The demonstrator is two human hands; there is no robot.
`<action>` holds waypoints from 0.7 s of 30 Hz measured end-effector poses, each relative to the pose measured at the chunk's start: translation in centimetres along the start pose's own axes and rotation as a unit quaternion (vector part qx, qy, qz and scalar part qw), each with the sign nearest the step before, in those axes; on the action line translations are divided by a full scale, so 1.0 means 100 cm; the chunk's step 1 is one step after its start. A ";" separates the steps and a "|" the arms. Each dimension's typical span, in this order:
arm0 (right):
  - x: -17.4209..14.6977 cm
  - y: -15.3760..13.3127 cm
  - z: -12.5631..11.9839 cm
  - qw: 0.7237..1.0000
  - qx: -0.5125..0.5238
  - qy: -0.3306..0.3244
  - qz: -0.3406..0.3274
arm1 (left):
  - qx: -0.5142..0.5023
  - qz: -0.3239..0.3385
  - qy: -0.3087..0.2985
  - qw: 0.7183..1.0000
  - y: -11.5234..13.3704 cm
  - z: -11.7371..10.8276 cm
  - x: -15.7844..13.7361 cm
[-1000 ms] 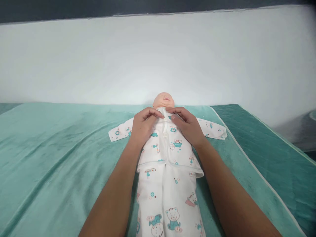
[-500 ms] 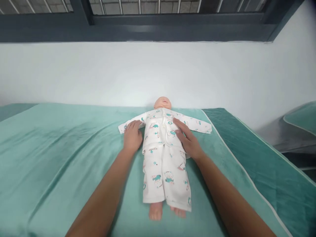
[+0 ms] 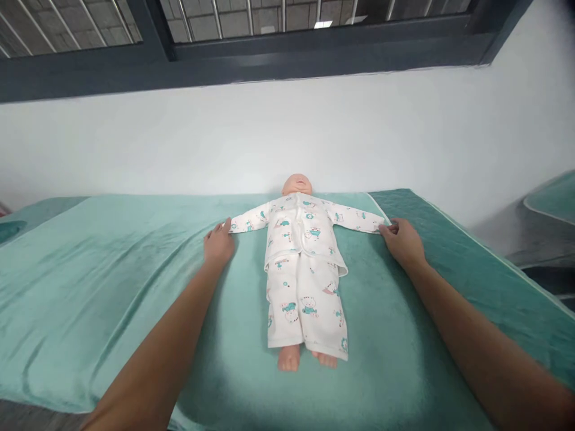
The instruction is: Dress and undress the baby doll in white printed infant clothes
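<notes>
A baby doll (image 3: 297, 184) lies on its back in the middle of the bed, feet towards me. It wears a white long-sleeved shirt (image 3: 294, 230) and white trousers (image 3: 305, 305), both printed with green cartoon figures. The sleeves stretch out to either side. My left hand (image 3: 219, 243) pinches the cuff of the sleeve on the left. On the other side, my right hand (image 3: 403, 241) has its thumb and fingers closed on the end of the right sleeve. Bare doll feet (image 3: 290, 358) stick out of the trouser legs.
A light green cover (image 3: 112, 269) spreads over the bed, with folds on the left. Darker green cloth (image 3: 471, 269) borders it on the right. Behind stands a white wall (image 3: 224, 137) below a dark window frame (image 3: 314, 51) with metal bars. Another green cloth surface (image 3: 554, 197) shows far right.
Both hands have moved outward from the doll's sides to the sleeve ends and closed on them. The sleeves now lie straighter, and the view has tilted slightly.
</notes>
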State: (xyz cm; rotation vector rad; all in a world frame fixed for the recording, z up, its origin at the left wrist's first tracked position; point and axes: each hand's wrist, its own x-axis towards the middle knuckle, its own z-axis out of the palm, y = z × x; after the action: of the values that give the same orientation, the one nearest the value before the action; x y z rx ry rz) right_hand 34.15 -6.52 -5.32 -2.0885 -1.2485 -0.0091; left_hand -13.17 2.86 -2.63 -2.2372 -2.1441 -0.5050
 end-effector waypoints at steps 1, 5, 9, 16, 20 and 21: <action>0.004 0.000 0.000 1.000 0.004 -0.012 0.009 | 0.000 0.002 0.000 1.000 -0.001 0.000 0.004; 0.014 -0.002 0.005 0.999 0.020 -0.032 -0.001 | -0.012 -0.017 0.013 1.000 -0.006 0.001 0.021; 0.020 0.003 0.004 0.998 0.057 -0.004 0.008 | -0.015 -0.085 0.046 0.995 -0.009 0.001 0.033; 0.021 0.008 0.003 0.993 0.107 0.043 0.038 | -0.010 -0.123 0.070 0.990 -0.006 -0.001 0.033; 0.020 0.007 0.005 0.996 0.079 0.036 0.032 | -0.006 -0.112 0.057 0.992 -0.004 0.000 0.030; 0.019 0.007 0.005 0.997 0.068 0.031 0.025 | -0.005 -0.101 0.056 0.993 -0.003 0.001 0.029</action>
State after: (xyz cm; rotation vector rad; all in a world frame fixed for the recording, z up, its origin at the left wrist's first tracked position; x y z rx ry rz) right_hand 35.58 -4.97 -5.40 -1.9868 -1.1275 0.0336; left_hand -13.45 5.76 -2.09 -1.9544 -2.3264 -0.6288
